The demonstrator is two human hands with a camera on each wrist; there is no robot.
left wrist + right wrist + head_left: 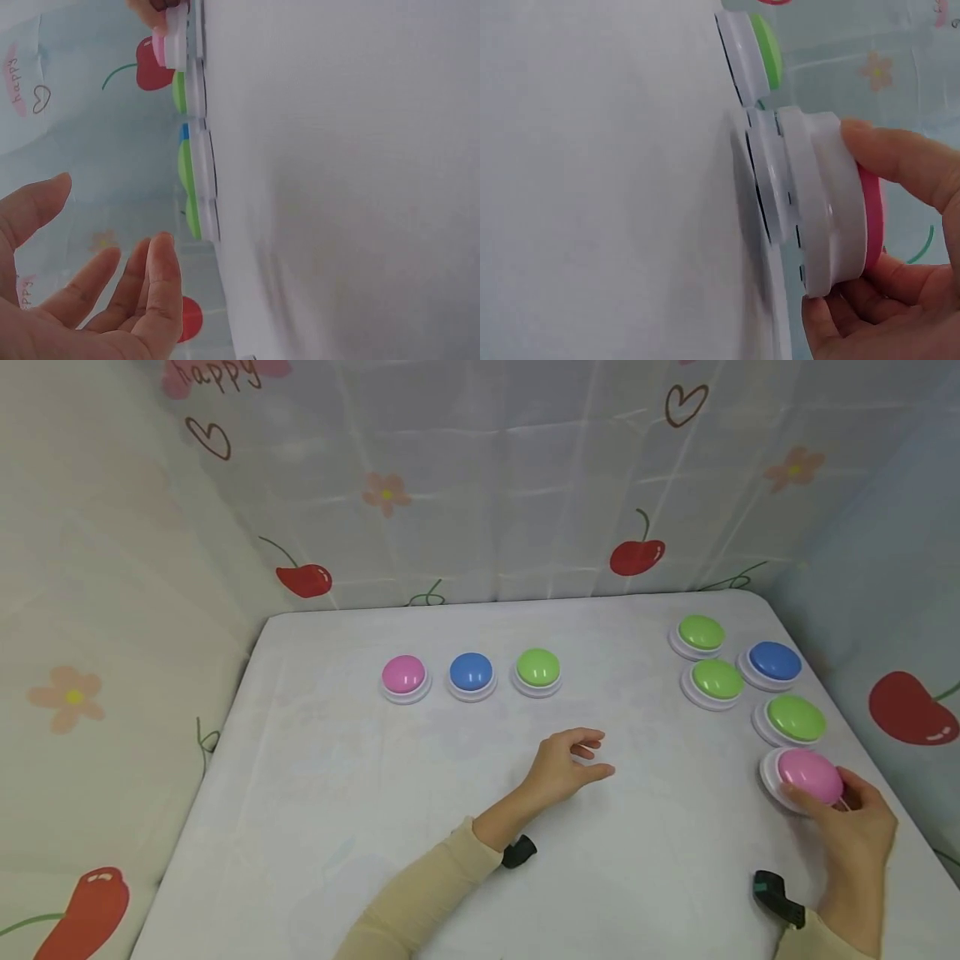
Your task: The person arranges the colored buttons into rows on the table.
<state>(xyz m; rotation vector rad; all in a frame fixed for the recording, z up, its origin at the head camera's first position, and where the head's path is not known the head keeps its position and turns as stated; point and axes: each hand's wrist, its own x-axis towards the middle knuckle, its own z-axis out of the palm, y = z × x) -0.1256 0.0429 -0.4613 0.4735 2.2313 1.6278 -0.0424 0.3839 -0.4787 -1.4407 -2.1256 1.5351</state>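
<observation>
At the right side of the table, my right hand (858, 828) grips a pink push button (810, 775) by its white base, thumb on one side and fingers on the other. In the right wrist view the button's base (821, 202) is tipped on edge to the camera and looks slightly off the tabletop. My left hand (564, 768) hovers over the middle of the table, fingers loosely bent and holding nothing. Beyond it stand a pink button (403, 674), a blue button (471, 672) and a green button (538, 668) in a spaced row.
Close to the held button is a right-hand cluster: a near green button (797, 718), a blue button (775, 661), a middle green button (717, 680) and a far green button (701, 632). Patterned curtains (495, 485) surround the white table (337, 760) at its back and sides.
</observation>
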